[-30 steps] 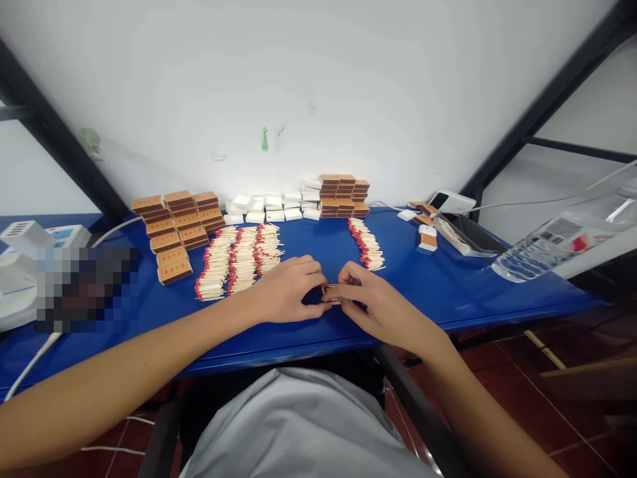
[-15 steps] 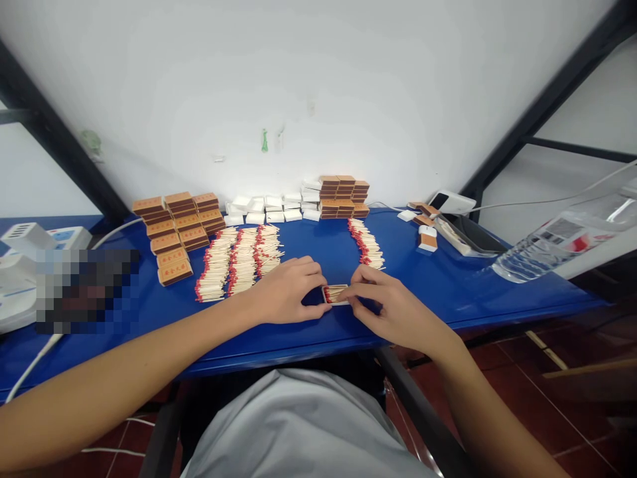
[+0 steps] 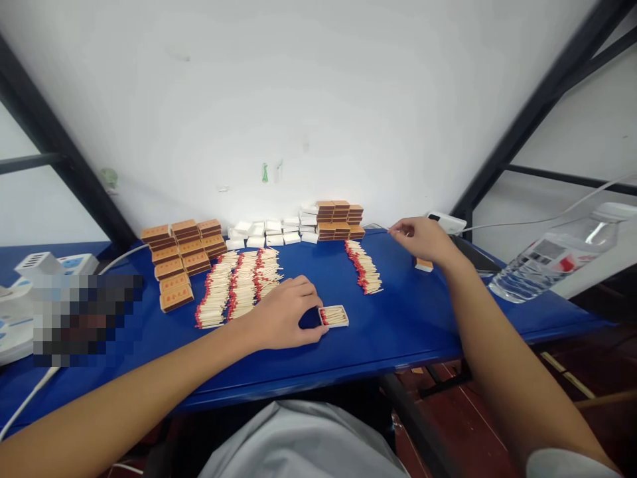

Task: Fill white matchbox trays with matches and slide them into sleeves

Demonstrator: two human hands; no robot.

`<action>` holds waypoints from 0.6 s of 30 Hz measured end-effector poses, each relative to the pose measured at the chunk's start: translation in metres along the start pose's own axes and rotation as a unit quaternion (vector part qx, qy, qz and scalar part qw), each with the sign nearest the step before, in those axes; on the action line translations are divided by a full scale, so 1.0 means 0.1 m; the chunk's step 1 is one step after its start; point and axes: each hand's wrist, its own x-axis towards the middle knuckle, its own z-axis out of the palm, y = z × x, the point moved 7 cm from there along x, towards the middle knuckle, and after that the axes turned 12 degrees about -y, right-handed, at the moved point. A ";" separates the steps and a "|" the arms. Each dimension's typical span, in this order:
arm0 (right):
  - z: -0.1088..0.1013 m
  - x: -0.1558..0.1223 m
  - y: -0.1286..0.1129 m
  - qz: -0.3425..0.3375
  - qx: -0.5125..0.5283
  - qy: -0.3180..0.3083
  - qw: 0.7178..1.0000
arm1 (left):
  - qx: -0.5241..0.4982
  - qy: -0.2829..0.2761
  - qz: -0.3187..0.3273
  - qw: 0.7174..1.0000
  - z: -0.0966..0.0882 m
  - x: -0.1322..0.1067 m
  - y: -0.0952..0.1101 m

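My left hand (image 3: pixel 293 312) rests on the blue table, thumb and fingers closed around the left end of a small white matchbox tray (image 3: pixel 346 322). Matches (image 3: pixel 334 315) with red heads to the left lie in that tray. My right hand (image 3: pixel 421 238) reaches over the table's back right, its fingers bent and somewhat apart, with nothing visible in them. It hides most of the small pieces there; one orange and white matchbox piece (image 3: pixel 423 265) shows below the wrist. A row of loose matches (image 3: pixel 363 267) lies between the hands.
Several thick rows of matches (image 3: pixel 239 285) lie left of my left hand. Orange matchboxes (image 3: pixel 174 265) stand stacked behind them, with white trays (image 3: pixel 273 229) and orange stacks (image 3: pixel 341 219) along the wall. A plastic bottle (image 3: pixel 552 259) lies at the right, a power strip (image 3: pixel 74 265) at the left.
My right hand has left the tray and moved away to the back right. My left hand keeps hold of the tray. The view has tilted up slightly.
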 end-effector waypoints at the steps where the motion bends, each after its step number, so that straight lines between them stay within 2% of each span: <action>1: -0.05 0.15 0.07 0.035 -0.021 -0.007 0.999 | -0.002 0.003 0.001 1.000 0.00 0.00 0.00; 4: 0.00 0.53 0.10 0.100 -0.045 -0.058 0.992 | -0.007 0.008 0.000 1.000 0.03 0.00 -0.01; 8: 0.30 0.81 -0.02 0.149 -0.028 -0.081 0.985 | 0.004 0.020 -0.011 1.000 0.01 0.00 -0.04; 12: 0.57 0.92 -0.03 0.156 0.014 -0.081 0.984 | 0.023 0.059 -0.027 0.998 -0.15 -0.01 -0.09; 18: 0.71 0.91 0.03 0.139 0.110 -0.072 0.981 | 0.070 0.118 -0.081 0.987 -0.42 -0.08 -0.31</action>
